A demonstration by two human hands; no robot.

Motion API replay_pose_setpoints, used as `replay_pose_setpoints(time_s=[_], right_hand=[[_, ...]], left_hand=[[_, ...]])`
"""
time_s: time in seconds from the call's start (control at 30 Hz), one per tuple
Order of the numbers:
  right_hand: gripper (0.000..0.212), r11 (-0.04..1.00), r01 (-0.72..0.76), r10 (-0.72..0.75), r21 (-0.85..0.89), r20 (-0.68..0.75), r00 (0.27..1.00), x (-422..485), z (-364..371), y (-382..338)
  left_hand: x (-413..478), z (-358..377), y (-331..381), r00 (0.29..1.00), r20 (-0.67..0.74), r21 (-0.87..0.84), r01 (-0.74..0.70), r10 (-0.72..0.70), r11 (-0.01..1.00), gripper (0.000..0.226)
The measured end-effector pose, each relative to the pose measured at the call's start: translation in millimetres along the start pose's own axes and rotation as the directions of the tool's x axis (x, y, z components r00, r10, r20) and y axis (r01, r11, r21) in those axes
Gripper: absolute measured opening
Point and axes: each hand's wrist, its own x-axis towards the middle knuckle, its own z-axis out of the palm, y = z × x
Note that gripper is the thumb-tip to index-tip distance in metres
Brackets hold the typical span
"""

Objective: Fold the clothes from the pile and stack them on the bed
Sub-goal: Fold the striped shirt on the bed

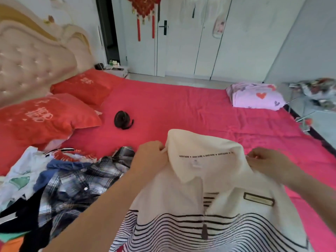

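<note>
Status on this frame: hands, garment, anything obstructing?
Left hand and right hand pinch shirt at collar sides. Shirt held up, unfolded. Pile beside it, left.

A cream striped shirt [209,206] is held up by its collar, pinched by the left hand [151,155] and right hand [263,160], above the red bed [181,106]; a clothes pile [60,182] is seen at left.

From where I stand, only two arms and their hands show of the person: the left hand [151,153] and the right hand [263,159] are bare, as are the wrists behind them. The left forearm [101,206] is uncovered right down to the near edge, and the right forearm [309,186] likewise out to the right edge. Whatever sleeve is worn lies out of view.
</note>
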Motion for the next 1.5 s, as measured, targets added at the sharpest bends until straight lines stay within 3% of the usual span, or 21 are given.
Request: replay_pose_setpoints(time_s=[0.07, 0.17, 0.27, 0.37, 0.57, 0.7, 0.83, 1.0, 1.27, 1.5], right_hand=[[0.024, 0.997, -0.055, 0.055, -0.054, -0.001, 0.998, 31.5, 31.2, 34.4], [0.036, 0.994, -0.091, 0.095, -0.053, 0.075, 0.993, 53.7, 99.0, 85.3], [0.043, 0.995, -0.088, 0.094, -0.043, 0.151, 0.984, 41.2, 172.5, 122.4], [0.05, 0.996, -0.054, 0.067, -0.068, 0.208, 0.976, 22.0, 247.7, 159.1], [0.057, 0.951, -0.021, 0.086, -0.308, 0.198, 0.976, -1.2, 365.5, 201.5], [0.06, 0.942, -0.02, 0.085, -0.335, 0.181, 0.98, -6.3, 419.6, 216.0], [0.093, 0.924, -0.032, 0.071, -0.382, 0.089, 0.994, -8.9, 451.6, 227.3], [0.063, 0.917, -0.078, 0.076, -0.391, -0.021, 0.997, -9.2, 468.2, 232.1], [0.06, 0.908, -0.098, 0.05, -0.408, -0.127, 0.991, -15.4, 480.5, 240.6], [0.062, 0.917, -0.096, 0.042, -0.387, -0.147, 0.988, -22.0, 480.8, 241.0]], left_hand=[[17.6, 49.6, -2.9, 0.999, 0.025, -0.083, 0.043, -0.041, 0.996, 0.018], [19.3, 129.5, -18.8, 0.99, 0.136, -0.072, 0.041, -0.031, 0.997, 0.051], [-6.4, 202.7, -42.3, 0.972, 0.235, 0.045, -0.033, 0.022, 0.998, 0.06], [-40.5, 273.3, -67.3, 0.933, 0.359, 0.164, -0.047, -0.016, 0.985, 0.065], [-79.5, 375.3, -111.5, 0.864, 0.5, 0.363, -0.146, -0.06, 0.92, 0.07], [-95.7, 424.3, -142.9, 0.876, 0.48, 0.421, -0.174, -0.056, 0.89, 0.072], [-104.1, 451.7, -157.7, 0.917, 0.398, 0.411, -0.147, -0.032, 0.9, 0.073], [-110.2, 469.5, -168.8, 0.962, 0.265, 0.391, -0.165, 0.061, 0.906, 0.067], [-120.4, 477.4, -174.3, 0.975, 0.206, 0.429, -0.171, 0.088, 0.887, 0.062], [-130.6, 476.1, -174.1, 0.955, 0.282, 0.399, -0.199, 0.087, 0.895, 0.064]])
